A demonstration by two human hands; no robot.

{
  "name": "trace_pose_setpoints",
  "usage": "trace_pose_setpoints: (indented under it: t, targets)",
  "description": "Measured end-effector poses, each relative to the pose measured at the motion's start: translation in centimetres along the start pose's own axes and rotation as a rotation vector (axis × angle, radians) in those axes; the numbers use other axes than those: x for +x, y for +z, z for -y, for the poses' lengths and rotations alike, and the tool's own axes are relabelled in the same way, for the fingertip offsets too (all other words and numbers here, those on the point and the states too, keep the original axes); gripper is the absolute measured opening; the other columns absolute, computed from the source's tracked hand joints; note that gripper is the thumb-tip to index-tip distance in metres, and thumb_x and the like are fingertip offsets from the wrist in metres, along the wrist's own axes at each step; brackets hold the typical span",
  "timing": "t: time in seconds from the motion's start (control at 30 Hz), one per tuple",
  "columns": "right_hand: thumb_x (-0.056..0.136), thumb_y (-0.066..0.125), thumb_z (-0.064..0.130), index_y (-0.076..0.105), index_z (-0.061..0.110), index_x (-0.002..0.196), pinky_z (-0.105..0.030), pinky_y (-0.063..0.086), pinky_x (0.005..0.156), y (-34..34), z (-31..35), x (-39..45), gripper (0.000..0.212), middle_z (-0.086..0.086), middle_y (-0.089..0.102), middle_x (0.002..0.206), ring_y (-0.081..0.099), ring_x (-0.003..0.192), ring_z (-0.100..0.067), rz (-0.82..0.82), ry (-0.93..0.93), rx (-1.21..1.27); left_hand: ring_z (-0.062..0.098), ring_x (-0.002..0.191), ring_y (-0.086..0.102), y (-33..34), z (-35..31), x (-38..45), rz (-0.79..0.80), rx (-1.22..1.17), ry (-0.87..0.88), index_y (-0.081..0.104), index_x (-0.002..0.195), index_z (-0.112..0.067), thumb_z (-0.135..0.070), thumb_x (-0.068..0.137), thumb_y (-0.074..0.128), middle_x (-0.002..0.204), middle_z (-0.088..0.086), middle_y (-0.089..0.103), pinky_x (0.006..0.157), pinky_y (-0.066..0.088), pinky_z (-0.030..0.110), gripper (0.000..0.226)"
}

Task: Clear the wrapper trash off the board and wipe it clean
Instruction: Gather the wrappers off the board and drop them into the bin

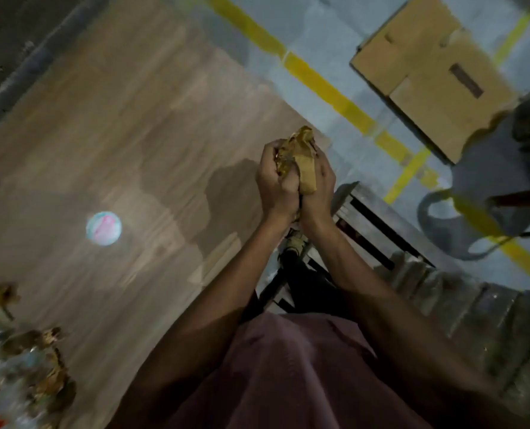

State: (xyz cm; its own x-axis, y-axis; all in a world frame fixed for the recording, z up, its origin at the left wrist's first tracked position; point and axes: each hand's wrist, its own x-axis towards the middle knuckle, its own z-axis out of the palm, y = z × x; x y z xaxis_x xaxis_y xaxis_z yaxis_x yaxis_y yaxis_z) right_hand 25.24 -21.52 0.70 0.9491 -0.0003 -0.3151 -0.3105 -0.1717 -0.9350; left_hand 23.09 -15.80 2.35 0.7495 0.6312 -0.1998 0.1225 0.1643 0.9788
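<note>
Left hand (276, 181), right hand (318, 181): tight grip on wrapper wad (299, 156). Board (133, 144) partly cleared; scraps (25, 351) remain, wiping pending.

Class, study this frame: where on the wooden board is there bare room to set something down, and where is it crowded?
Bare room: the wide stretch of the board between the round pale object and the far edge, and the strip between that object and the hands. Crowded: the near-left corner, heaped with wrapper scraps. Both hands, left hand and right hand, grip a crumpled brown wad.
</note>
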Motion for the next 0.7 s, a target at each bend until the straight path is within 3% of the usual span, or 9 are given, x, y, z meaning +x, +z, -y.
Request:
trace_pose_setpoints:
  t: [0.1,0.2,0.3,0.4,0.47,0.53,0.63,0.7]
  targets:
    - [0.109,0.044,0.011,0.061,0.007,0.127,-0.018,0.05,0.087,-2.8,-2.2,4.6,0.025,0.014,0.063,0.103,0.062,0.089,0.016,-0.02,0.072,-0.007,0.006,0.072,0.06,4.8,1.5,1.2,0.073,0.086,0.003,0.062,0.1,-0.002,-0.013,0.081,0.054,0.083,-0.003,0.065,0.064,0.048,0.023,0.023]
    - [0.105,0.049,0.019,0.064,0.013,0.125,-0.015,0.051,0.089,-6.2,-3.5,8.6,0.026,0.013,0.067,0.107,0.064,0.095,0.009,-0.101,0.082,-0.006,0.018,0.073,0.06,10.0,4.0,2.4,0.149,0.152,0.002,0.06,0.099,0.002,-0.013,0.086,0.051,0.084,0.011,0.065,0.063,0.048,0.032,0.022]
    - [0.105,0.053,0.003,0.065,0.011,0.122,-0.008,0.049,0.087,-9.6,-6.5,12.6,0.022,0.0,0.069,0.115,0.063,0.095,0.014,-0.218,0.038,-0.037,0.025,0.077,0.062,14.7,7.8,3.7,0.226,0.233,-0.022,0.061,0.104,-0.001,-0.011,0.089,0.051,0.088,0.012,0.066,0.065,0.049,0.038,0.02]
    - [0.106,0.051,0.004,0.064,-0.005,0.125,-0.018,0.053,0.089,-11.3,-12.6,16.7,0.024,-0.011,0.07,0.115,0.064,0.093,0.009,-0.253,0.119,-0.003,0.023,0.091,0.063,18.5,12.7,5.1,0.333,0.362,-0.071,0.061,0.111,-0.011,-0.016,0.093,0.056,0.101,0.007,0.067,0.078,0.053,0.041,0.019]
    - [0.108,0.05,0.021,0.064,0.0,0.125,-0.028,0.054,0.091,-11.3,-16.4,18.7,0.031,-0.004,0.068,0.11,0.063,0.091,0.005,-0.229,0.245,0.017,0.016,0.095,0.063,19.7,17.1,6.3,0.344,0.425,-0.202,0.058,0.114,-0.017,-0.018,0.097,0.059,0.106,0.003,0.065,0.082,0.054,0.03,0.018]
    - [0.106,0.049,0.037,0.066,0.012,0.121,-0.033,0.054,0.089,-10.9,-19.9,20.6,0.034,0.004,0.069,0.106,0.065,0.093,-0.004,-0.121,0.382,-0.019,0.015,0.099,0.064,20.2,22.0,7.7,0.274,0.425,-0.402,0.055,0.124,-0.016,-0.022,0.098,0.059,0.113,0.004,0.065,0.082,0.053,0.02,0.027]
    - [0.103,0.049,0.049,0.072,0.02,0.113,-0.042,0.057,0.094,-9.2,-25.4,23.7,0.038,0.001,0.074,0.107,0.069,0.098,-0.016,-0.064,0.567,0.011,0.028,0.112,0.066,19.4,29.2,10.0,0.188,0.491,-0.596,0.054,0.135,-0.009,-0.046,0.103,0.052,0.12,0.007,0.068,0.095,0.056,0.041,0.049]
    - [0.102,0.049,0.052,0.075,0.017,0.114,-0.043,0.058,0.093,-8.0,-29.5,25.5,0.045,-0.005,0.076,0.109,0.07,0.099,-0.022,-0.012,0.613,0.006,0.029,0.12,0.063,18.4,33.5,11.7,0.19,0.532,-0.652,0.052,0.142,-0.012,-0.073,0.096,0.037,0.13,0.006,0.064,0.104,0.051,0.048,0.078]
